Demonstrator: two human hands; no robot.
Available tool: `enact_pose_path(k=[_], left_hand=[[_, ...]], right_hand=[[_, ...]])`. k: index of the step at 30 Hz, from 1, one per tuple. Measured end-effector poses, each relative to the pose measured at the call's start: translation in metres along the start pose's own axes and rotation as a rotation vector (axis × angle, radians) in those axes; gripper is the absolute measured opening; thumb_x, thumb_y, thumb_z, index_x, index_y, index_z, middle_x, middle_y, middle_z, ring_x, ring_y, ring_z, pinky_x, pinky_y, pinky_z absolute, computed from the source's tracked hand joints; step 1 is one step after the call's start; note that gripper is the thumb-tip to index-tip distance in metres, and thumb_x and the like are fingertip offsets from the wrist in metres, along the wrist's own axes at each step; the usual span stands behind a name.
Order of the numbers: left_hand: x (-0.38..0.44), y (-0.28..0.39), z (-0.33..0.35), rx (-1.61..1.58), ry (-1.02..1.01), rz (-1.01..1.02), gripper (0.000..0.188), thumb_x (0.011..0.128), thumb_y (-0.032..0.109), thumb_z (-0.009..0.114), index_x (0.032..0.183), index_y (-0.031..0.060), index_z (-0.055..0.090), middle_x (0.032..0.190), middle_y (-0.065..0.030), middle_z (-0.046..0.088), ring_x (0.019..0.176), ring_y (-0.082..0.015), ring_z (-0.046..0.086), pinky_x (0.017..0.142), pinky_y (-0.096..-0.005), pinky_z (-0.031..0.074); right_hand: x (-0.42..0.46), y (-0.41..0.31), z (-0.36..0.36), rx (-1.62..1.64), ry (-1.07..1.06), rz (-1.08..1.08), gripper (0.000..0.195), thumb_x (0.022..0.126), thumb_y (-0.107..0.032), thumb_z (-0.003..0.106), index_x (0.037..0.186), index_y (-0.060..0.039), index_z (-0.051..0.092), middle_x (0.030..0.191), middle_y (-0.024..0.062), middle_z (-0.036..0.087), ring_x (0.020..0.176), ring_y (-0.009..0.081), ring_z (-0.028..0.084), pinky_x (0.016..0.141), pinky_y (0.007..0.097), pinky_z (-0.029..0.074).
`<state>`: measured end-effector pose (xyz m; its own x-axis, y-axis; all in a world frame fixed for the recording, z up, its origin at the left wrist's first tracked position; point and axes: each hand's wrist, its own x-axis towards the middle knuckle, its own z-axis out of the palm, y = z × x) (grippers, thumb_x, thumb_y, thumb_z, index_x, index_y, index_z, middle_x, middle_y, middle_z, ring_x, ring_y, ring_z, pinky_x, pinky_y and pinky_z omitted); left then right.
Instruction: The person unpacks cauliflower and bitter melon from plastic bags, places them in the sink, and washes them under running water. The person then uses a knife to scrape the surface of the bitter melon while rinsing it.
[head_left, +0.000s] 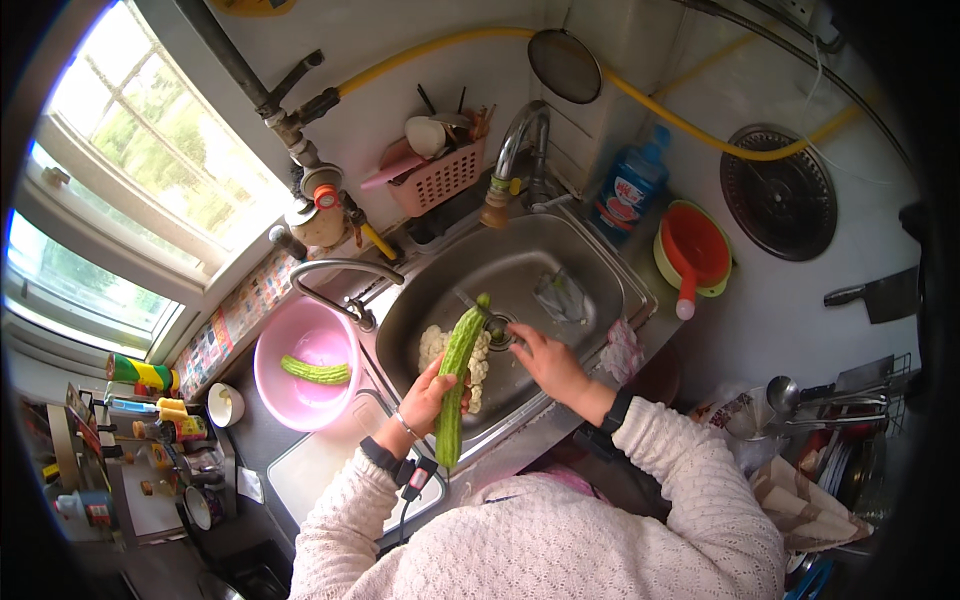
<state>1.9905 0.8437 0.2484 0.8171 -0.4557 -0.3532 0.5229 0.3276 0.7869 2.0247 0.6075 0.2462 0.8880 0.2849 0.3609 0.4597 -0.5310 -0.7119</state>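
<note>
My left hand (424, 397) is wrapped around a long, ridged green gourd (460, 375), held slanting over the near side of the stainless steel sink (405, 315). Beneath the gourd, pieces of cauliflower (433, 346) lie in the sink, partly hidden by it. Beside the gourd's upper part, my right hand (551, 367) hovers near the drain (498, 330) with its fingers bent. Whether something thin is between those fingers cannot be made out. A second green gourd (315, 370) rests in a pink plastic basin (266, 375) left of the sink.
A crumpled clear plastic bag (559, 296) lies in the sink under the faucet (517, 150). A white cutting board (315, 469) is below the basin. Dish soap (631, 184) and a red ladle (694, 259) stand at right. A pink utensil basket (442, 180) is behind.
</note>
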Motion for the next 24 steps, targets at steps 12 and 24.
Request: enact_pose_path(k=[12, 24], left_hand=[[0.010, 0.019, 0.001, 0.288, 0.120, 0.083, 0.058, 0.095, 0.021, 0.051, 0.146, 0.0145, 0.023, 0.106, -0.0061, 0.057, 0.079, -0.0144, 0.058, 0.065, -0.0303, 0.053], [0.004, -0.001, 0.000, 0.467, 0.114, 0.252, 0.061, 0.091, 0.015, 0.060, 0.143, 0.0033, 0.028, 0.126, -0.0064, 0.052, 0.114, -0.0140, 0.049, 0.097, -0.0282, 0.039]], right_hand=[[-0.027, -0.003, -0.048, 0.003, -0.010, 0.228, 0.037, 0.092, -0.026, 0.055, 0.121, -0.0057, 0.048, 0.097, 0.0205, 0.063, 0.085, 0.0378, 0.062, 0.068, 0.0444, 0.050], [-0.019, -0.058, -0.014, -0.366, -0.062, -0.286, 0.059, 0.076, -0.020, 0.069, 0.130, -0.0118, 0.047, 0.077, 0.0039, 0.051, 0.070, 0.0213, 0.056, 0.060, 0.0335, 0.047]])
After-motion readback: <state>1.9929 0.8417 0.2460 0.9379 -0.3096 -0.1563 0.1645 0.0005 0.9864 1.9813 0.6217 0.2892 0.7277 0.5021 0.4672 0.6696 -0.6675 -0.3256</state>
